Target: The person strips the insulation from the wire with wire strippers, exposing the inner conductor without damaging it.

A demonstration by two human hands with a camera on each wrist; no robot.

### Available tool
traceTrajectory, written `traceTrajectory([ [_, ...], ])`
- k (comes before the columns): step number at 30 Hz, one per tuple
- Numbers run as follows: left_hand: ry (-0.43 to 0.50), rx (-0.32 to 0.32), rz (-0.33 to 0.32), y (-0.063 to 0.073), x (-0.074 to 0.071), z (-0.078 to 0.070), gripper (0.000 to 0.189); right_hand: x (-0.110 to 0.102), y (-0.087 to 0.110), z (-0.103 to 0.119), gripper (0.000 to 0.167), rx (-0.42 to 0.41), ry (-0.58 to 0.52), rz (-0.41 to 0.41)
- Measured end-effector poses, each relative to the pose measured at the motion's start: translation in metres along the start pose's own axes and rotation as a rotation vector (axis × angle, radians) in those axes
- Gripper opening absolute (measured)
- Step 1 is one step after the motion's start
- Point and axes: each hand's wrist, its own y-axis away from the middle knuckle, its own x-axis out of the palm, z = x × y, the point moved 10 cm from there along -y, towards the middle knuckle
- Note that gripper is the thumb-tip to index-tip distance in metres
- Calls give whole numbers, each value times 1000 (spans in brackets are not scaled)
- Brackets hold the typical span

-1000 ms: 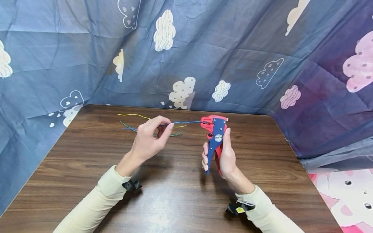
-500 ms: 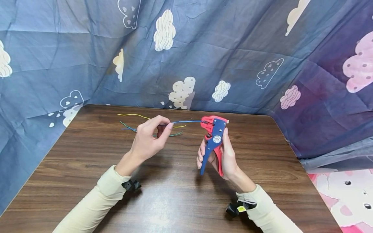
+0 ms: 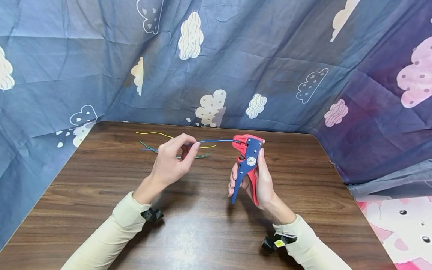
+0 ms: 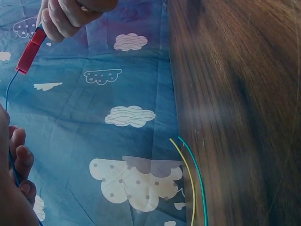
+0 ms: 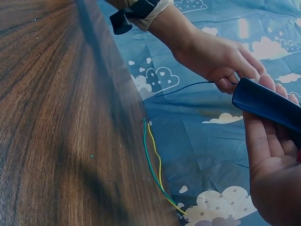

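Observation:
In the head view my left hand (image 3: pixel 173 159) pinches a thin blue wire (image 3: pixel 216 141) between thumb and fingertips. The wire runs right, its end in the red nose of a wire stripper (image 3: pixel 252 150). My right hand (image 3: pixel 264 183) holds this tool upright, fingers round the blue handle and palm against the red one, the two handles spread apart. The left wrist view shows the wire (image 4: pixel 7 92) bowing slightly into the red nose (image 4: pixel 30 52). From the right wrist, the blue handle (image 5: pixel 268 102) lies across my fingers (image 5: pixel 263 136).
Behind my left hand, a yellow wire (image 3: pixel 153 132) and a green wire (image 3: pixel 204 155) lie on the brown wooden table (image 3: pixel 202 232). A short stretch of blue (image 3: pixel 146 149) shows near the green one. A cloud-patterned curtain (image 3: pixel 162 93) hangs along the table's back edge.
The stripper's handles have spread apart since a second ago, the blue one swinging left as the right fingers loosened. The left hand and wire have barely moved.

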Motion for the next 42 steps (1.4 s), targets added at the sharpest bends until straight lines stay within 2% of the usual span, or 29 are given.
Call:
traceTrajectory([
  [16,-15,-10,-5,2,-1,3,11,-3,1,-2,83,4,25,-31],
  [20,-11,-6,-6,3,-1,3,11,-6,2,-4,85,17,44,-74],
  [26,-18,8,5,2,2,-1,11,-17,0,0,86,-60,43,-179],
  [28,-25,9,7,3,3,-1,11,-18,-1,-1,86,-54,39,-185],
  [32,-31,6,-3,3,1,0,11,-17,-1,-6,89,-18,25,-140],
  [35,-29,4,-1,2,1,1,11,-12,-1,-6,90,-10,-11,-76],
  [39,-21,0,8,2,2,2,12,-5,-2,-5,91,-19,-32,-6],
  [42,-21,-2,2,2,2,2,11,-4,-2,-6,93,-21,-43,16],
])
